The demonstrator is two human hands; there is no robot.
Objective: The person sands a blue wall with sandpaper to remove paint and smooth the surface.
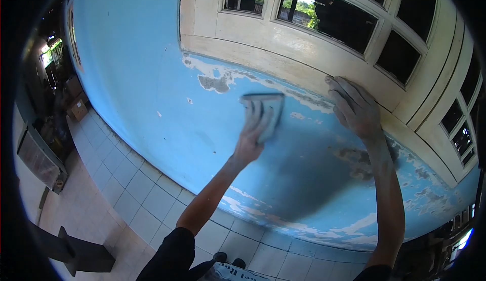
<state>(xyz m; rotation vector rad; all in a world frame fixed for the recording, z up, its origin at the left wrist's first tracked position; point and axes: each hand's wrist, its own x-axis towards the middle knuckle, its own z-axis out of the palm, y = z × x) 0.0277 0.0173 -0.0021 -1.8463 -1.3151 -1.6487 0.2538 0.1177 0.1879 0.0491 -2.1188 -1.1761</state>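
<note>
My left hand (pixel 255 126) presses a flat grey sheet, apparently sandpaper (pixel 276 106), against the blue wall (pixel 202 124). The sheet has a dark upper edge and lies under my fingers. Dust whitens the fingers of both hands. My right hand (pixel 357 106) leans on the lower edge of the cream window frame (pixel 293 65), fingers stretched out along it, holding nothing. Between and above the hands, a strip of peeled paint with a grey bare patch (pixel 213 83) runs just beneath the frame.
More flaking paint (pixel 354 159) shows behind my right forearm and along the wall's foot. Pale floor tiles (pixel 147 182) border the wall. At left are a cardboard box (pixel 77 109) and a dark bench-like object (pixel 76 253). Glass panes (pixel 329 20) fill the window.
</note>
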